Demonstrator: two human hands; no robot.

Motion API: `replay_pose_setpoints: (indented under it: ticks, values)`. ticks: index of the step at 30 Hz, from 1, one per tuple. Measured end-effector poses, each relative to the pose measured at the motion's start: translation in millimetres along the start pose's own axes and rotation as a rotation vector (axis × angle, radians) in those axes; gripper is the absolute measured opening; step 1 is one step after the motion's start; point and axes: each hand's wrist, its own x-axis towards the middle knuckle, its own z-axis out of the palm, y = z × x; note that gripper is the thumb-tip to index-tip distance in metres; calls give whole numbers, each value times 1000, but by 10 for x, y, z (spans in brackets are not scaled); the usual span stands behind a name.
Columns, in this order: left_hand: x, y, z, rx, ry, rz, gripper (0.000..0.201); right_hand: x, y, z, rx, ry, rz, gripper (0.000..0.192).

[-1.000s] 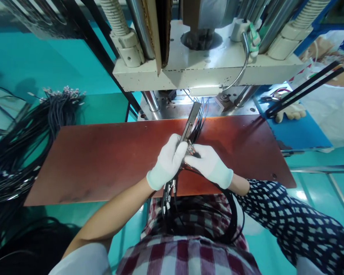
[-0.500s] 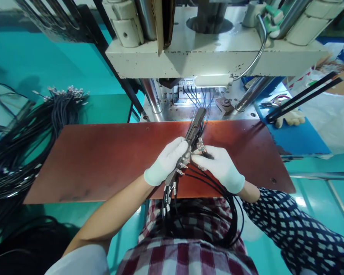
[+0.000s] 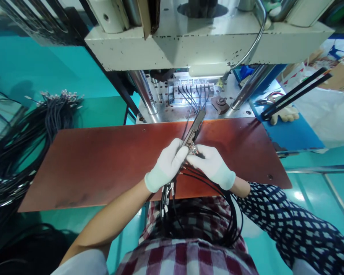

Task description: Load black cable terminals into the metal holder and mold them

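My gloved left hand [image 3: 169, 162] is closed around a long grey metal bar [image 3: 197, 124], which slants away from me over the brown board. Pinched in my gloved right hand [image 3: 213, 164] is a black cable with a metal connector [image 3: 192, 147], its end touching the bar beside my left fingers. Several more black cables [image 3: 232, 221] loop from the bar down over my lap. Other metal connector ends [image 3: 167, 193] hang below my left hand. Part of the bar is hidden under my fingers.
A brown board [image 3: 103, 164] spans the front of a press [image 3: 172, 53]. Inside the press, cables run into a metal mould [image 3: 192, 93]. A big bundle of black cables [image 3: 43, 130] lies at left. At right, a spare glove [image 3: 285, 114] rests on a blue surface [image 3: 298, 135].
My right hand has brought the connector left and against the bar, where it stood slightly apart before. The camera view has shifted a little.
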Motion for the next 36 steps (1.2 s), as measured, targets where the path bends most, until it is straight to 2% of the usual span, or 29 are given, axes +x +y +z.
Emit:
replay_pose_setpoints:
  ticks: [6, 11, 13, 16, 19, 21, 25, 30, 36]
  values:
    - [16, 45, -50, -323, -55, -118, 39, -79, -32, -144, 183, -16, -94, 25]
    - [9, 16, -68, -376, -108, -131, 39, -60, -67, -192, 198, -12, 59, 20]
    - [16, 16, -69, -366, -110, -116, 38, -36, -42, -210, 281, -80, 132, 22]
    - [28, 24, -65, -372, -112, -102, 36, -4, 5, -248, 419, -213, 242, 36]
    - [30, 23, -62, -389, -125, -81, 36, 4, -22, -260, 424, -278, 294, 41]
    - [25, 15, -64, -389, -138, -75, 37, -2, -86, -236, 329, -213, 241, 35]
    - [9, 3, -71, -396, -170, -93, 36, -11, -189, -145, 145, 37, 106, 21]
    - [-6, 15, -74, -370, -223, -145, 36, -14, -184, -111, 116, 68, 71, 26]
    - [-11, -20, -64, 115, -116, 90, 29, -36, -100, -102, 46, 98, 6, 20]
